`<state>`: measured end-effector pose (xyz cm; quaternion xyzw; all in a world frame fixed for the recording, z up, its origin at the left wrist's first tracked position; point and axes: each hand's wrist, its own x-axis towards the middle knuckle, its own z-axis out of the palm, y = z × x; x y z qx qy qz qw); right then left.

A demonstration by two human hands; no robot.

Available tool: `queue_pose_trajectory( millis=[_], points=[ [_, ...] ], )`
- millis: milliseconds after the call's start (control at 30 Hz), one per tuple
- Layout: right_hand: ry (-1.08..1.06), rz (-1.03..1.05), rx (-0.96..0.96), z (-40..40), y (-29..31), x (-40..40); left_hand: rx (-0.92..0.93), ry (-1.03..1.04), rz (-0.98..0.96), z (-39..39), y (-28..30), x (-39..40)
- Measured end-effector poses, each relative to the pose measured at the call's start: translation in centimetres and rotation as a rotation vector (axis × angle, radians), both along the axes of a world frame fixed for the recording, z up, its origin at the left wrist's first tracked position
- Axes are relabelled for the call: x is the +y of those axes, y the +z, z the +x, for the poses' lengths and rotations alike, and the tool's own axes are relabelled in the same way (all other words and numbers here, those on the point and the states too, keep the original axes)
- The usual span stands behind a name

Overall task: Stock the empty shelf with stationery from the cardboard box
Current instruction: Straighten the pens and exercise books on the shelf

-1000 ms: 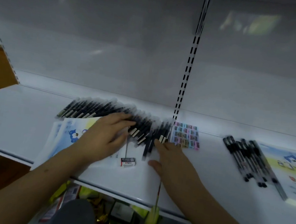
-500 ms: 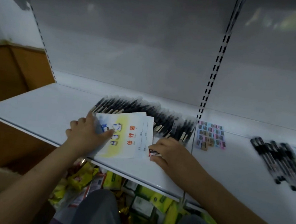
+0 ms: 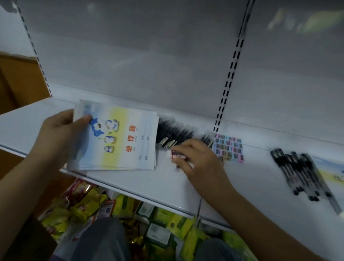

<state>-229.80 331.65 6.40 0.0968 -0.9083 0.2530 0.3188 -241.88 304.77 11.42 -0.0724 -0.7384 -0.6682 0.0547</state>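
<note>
Left hand (image 3: pixel 61 136) gripping notebook stack (image 3: pixel 119 140) by its left edge over the white shelf (image 3: pixel 172 185), right hand (image 3: pixel 199 162) pinching a small eraser (image 3: pixel 177 155) just right of the stack, black pens (image 3: pixel 175 132) beyond both hands.

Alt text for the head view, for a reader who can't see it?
A person's left hand grips a stack of notebooks on a white shelf, while the right hand pinches a small eraser beside black pens.
</note>
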Motion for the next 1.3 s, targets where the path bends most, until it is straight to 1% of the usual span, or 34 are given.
queue_pose_trajectory(
  millis=[67, 100, 167, 267, 300, 333, 433, 467, 500, 533, 600, 633, 667, 700, 733, 800, 867, 900, 967, 1033, 1067, 1100, 1133, 1200, 1300],
  points=[
    [-0.121, -0.102, -0.023, 1.5, 1.4, 1.8, 0.051, -0.002, 0.037, 0.2, 1.5, 0.4],
    [-0.204, -0.111, -0.052, 2.5, 1.7, 3.0, 0.077, -0.011, 0.060, 0.3, 2.2, 0.8],
    [-0.341, -0.014, -0.134, 4.8, 1.5, 5.6, 0.098, -0.033, 0.102, 0.5, 3.3, 2.1],
    [-0.347, 0.124, -0.391, 7.4, 0.4, 8.1, 0.091, -0.118, 0.184, 1.3, 4.6, 5.1],
    [-0.338, 0.135, -0.397, 8.0, 0.3, 8.6, 0.088, -0.136, 0.193, 1.6, 4.9, 6.3],
    [-0.348, 0.106, -0.328, 8.4, 0.8, 9.2, 0.095, -0.159, 0.197, 1.9, 5.2, 7.5],
    [-0.457, -0.104, 0.073, 9.9, 5.9, 9.9, 0.163, -0.248, 0.161, 3.4, 6.2, 11.2],
    [-0.474, -0.119, 0.154, 10.5, 8.0, 10.0, 0.208, -0.283, 0.122, 4.1, 6.5, 12.5],
    [-0.485, -0.084, 0.167, 11.0, 9.9, 10.1, 0.249, -0.316, 0.079, 5.1, 7.0, 13.9],
    [-0.483, -0.018, 0.121, 11.4, 11.5, 10.0, 0.286, -0.361, 0.046, 6.0, 7.4, 15.3],
    [-0.468, 0.112, -0.078, 12.1, 13.6, 9.8, 0.337, -0.453, 0.010, 8.1, 8.4, 18.1],
    [-0.472, 0.135, -0.180, 12.4, 14.0, 10.1, 0.346, -0.504, -0.007, 8.8, 8.7, 19.4],
    [-0.486, 0.102, -0.266, 12.9, 14.1, 10.5, 0.345, -0.554, -0.026, 9.5, 9.1, 20.7],
    [-0.487, -0.002, -0.311, 13.4, 14.1, 11.1, 0.332, -0.602, -0.039, 9.8, 9.3, 21.8],
    [-0.471, -0.162, -0.313, 14.1, 13.9, 11.9, 0.321, -0.652, -0.056, 10.0, 9.3, 22.8],
    [-0.436, -0.477, -0.259, 15.9, 12.6, 13.6, 0.304, -0.694, -0.107, 9.9, 8.9, 23.8],
    [-0.430, -0.732, -0.187, 17.4, 11.1, 15.3, 0.266, -0.669, -0.123, 9.1, 7.2, 23.9],
    [-0.410, -0.861, -0.163, 18.0, 10.3, 16.0, 0.205, -0.662, -0.108, 9.1, 6.1, 23.7],
    [-0.344, -1.072, -0.126, 18.7, 8.7, 17.0, -0.036, -0.719, -0.008, 9.8, 4.2, 23.8],
    [-0.314, -1.183, -0.107, 18.9, 7.3, 17.5, -0.279, -0.907, 0.100, 11.3, 2.7, 24.8],
    [-0.303, -1.213, -0.103, 18.8, 6.6, 17.8, -0.316, -0.984, 0.122, 12.4, 2.5, 25.4],
    [-0.294, -1.236, -0.098, 18.7, 6.1, 18.0, -0.296, -1.028, 0.103, 13.2, 2.4, 26.0],
    [-0.292, -1.259, -0.093, 18.7, 5.7, 18.1, -0.261, -1.017, 0.089, 13.8, 2.4, 26.5],
    [-0.297, -1.292, -0.070, 19.0, 5.0, 18.6, -0.218, -0.933, 0.060, 14.2, 2.2, 27.3],
    [-0.303, -1.278, -0.056, 20.2, 4.7, 19.3, -0.184, -0.832, 0.044, 14.5, 2.3, 28.4]
  ],
)
